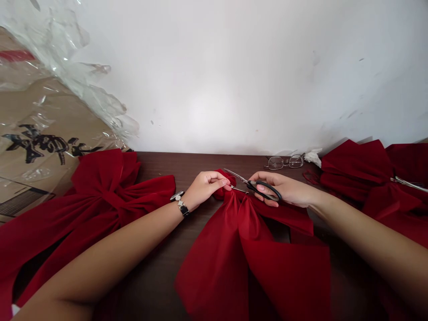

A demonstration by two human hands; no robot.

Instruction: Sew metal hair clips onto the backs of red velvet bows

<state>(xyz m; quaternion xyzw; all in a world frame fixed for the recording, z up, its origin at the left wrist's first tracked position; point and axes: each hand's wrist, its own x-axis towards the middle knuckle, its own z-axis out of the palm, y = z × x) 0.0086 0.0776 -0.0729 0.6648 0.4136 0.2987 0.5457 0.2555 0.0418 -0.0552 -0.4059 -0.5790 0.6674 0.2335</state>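
My left hand (212,183), wearing a bracelet watch (180,203), is closed in a pinch at the gathered top of a red fabric bow (230,249). A slim silver metal piece (239,189) sticks out from those fingertips over the gathers; its kind is hard to tell. Black-handled scissors (267,189) are in my right hand (281,187), fingers through and around the handles. Their visible blade points up and left, just above the metal piece. The bow's wide tails hang toward me, and its knot is partly hidden by my left fingers.
Another red bow (109,196) lies at the left beside a plastic-wrapped cardboard box (40,116). More red bows (357,167) with a silver metal tool (409,183) lie at the right. Eyeglasses (284,162) and a crumpled white tissue (313,157) rest on the dark table (160,165) near the white wall.
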